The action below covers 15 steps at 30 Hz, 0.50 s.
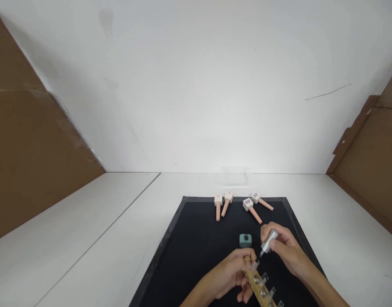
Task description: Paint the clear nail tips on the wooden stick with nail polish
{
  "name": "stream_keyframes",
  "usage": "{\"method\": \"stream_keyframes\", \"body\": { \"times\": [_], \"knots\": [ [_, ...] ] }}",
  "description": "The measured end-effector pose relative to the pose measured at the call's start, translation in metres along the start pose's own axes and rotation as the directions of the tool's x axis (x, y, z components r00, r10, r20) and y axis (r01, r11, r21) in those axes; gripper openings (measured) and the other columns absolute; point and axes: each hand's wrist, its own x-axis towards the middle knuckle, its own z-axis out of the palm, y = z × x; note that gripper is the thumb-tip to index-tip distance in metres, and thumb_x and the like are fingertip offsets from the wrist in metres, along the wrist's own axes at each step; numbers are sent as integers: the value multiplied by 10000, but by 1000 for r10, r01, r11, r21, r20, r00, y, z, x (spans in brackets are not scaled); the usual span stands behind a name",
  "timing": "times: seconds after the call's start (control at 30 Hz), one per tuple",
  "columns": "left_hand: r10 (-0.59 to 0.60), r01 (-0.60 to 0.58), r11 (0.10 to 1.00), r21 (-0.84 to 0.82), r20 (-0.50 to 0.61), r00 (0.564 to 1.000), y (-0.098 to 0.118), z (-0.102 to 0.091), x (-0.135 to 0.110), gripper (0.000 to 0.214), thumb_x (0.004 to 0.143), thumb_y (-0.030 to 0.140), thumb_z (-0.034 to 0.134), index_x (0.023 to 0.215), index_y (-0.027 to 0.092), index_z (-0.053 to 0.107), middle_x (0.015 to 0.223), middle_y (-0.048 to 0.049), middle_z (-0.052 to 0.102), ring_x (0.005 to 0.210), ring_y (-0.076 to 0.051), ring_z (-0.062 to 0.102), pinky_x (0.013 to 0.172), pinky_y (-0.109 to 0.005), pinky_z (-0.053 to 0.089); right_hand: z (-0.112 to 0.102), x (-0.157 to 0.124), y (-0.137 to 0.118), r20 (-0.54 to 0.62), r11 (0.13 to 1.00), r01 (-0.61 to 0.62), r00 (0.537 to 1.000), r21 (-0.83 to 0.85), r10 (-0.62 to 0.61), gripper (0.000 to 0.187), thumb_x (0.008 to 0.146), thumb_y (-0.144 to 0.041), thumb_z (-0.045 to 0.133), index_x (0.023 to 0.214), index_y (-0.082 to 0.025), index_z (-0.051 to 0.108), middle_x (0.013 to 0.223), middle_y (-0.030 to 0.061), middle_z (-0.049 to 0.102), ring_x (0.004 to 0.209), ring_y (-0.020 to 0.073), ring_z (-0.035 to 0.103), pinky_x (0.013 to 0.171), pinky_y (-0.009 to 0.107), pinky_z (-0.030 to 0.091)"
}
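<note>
My left hand [232, 273] is closed around a tan wooden stick [259, 290] that carries a row of clear nail tips, low over the black mat [196, 251]. My right hand [283, 247] pinches a silver brush cap [268, 241], its tip pointing down at the top nail tip on the stick. A small grey-green polish bottle [245, 240] stands open on the mat just behind my hands.
Several pink-handled swatch sticks with white heads lie along the mat's far edge, two on the left [223, 204] and two on the right [255, 204]. The mat lies on a white table [87, 238]. Brown cardboard panels [29, 149] stand at both sides before a white wall.
</note>
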Motion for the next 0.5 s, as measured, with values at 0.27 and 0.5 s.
{"method": "stream_keyframes", "body": {
  "times": [0.27, 0.5],
  "knots": [
    [9, -8, 999, 36, -3, 1000, 3, 4, 1, 148, 635, 271, 583, 666, 160, 491, 385, 77, 432, 282, -81, 459, 251, -131, 315, 5, 0, -5, 114, 994, -103, 988, -30, 106, 315, 761, -491, 651, 725, -179, 628, 651, -15, 493, 585, 121, 464, 578, 235, 368],
    [23, -22, 1000, -12, 33, 999, -5, -4, 1, 104, 634, 231, 563, 672, 167, 490, 392, 81, 435, 282, -87, 474, 241, -128, 318, 0, 4, 1, 4, 997, -60, 998, -49, 60, 359, 736, -522, 654, 656, -177, 594, 617, -28, 441, 555, 120, 398, 551, 236, 351]
  ]
}}
